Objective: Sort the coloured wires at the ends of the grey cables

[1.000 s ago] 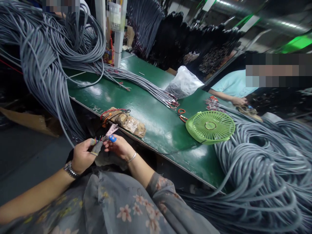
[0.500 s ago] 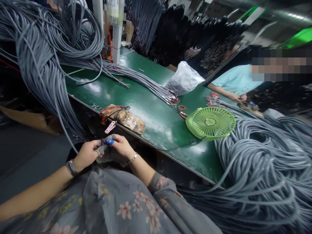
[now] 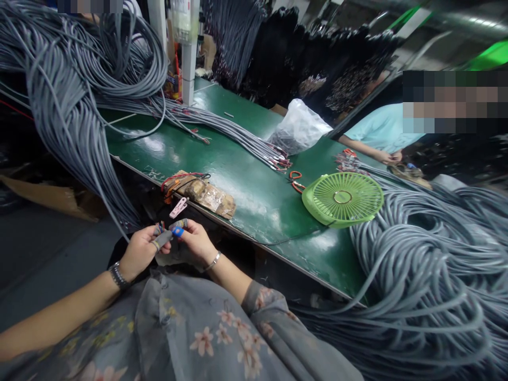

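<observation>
My left hand (image 3: 139, 253) is closed on the end of a grey cable (image 3: 115, 217), which runs down to it from the hanging bundle. Short coloured wires (image 3: 161, 226) stick up from its fingertips. Beside it, my right hand (image 3: 199, 244) is closed in a pinch, its tips almost touching the left ones. What lies in that pinch is too small to make out. Fingers on both hands are wrapped in greyish tape, and a blue wrap (image 3: 177, 231) covers the right thumb. Just beyond the hands, a pink clip (image 3: 178, 207) sits at the table edge.
On the green table (image 3: 254, 206) lies a tape-wrapped brown block (image 3: 210, 197) with wires. A green fan (image 3: 342, 198), orange-handled tool (image 3: 296, 180) and plastic bag (image 3: 301, 127) are farther off. Grey cables (image 3: 420, 275) heap at right; a co-worker (image 3: 377, 129) works across the table.
My fingertips have shifted slightly apart, and the coloured wires now point up above the left fingers. The view has barely moved.
</observation>
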A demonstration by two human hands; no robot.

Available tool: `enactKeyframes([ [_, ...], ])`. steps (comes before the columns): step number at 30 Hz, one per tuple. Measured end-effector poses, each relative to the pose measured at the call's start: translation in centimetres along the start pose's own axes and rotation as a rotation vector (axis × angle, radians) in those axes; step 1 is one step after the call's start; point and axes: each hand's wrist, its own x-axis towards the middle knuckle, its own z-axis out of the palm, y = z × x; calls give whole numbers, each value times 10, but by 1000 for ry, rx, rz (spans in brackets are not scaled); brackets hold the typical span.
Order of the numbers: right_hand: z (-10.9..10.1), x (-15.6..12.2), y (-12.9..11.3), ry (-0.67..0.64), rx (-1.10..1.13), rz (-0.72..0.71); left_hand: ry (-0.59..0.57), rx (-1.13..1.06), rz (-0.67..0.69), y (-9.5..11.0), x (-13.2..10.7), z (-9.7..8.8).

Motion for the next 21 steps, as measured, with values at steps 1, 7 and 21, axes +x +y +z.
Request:
enactKeyframes([
  [1,1,0,-1,6,-11,-9,-7,8,3,0,0,0],
  [7,2,-4,-6,8,-71,1,-188,144,48,8,-2,-1],
  [21,4,-2,-8,71,-47,-2,24,-271,-165,19,-9,6],
])
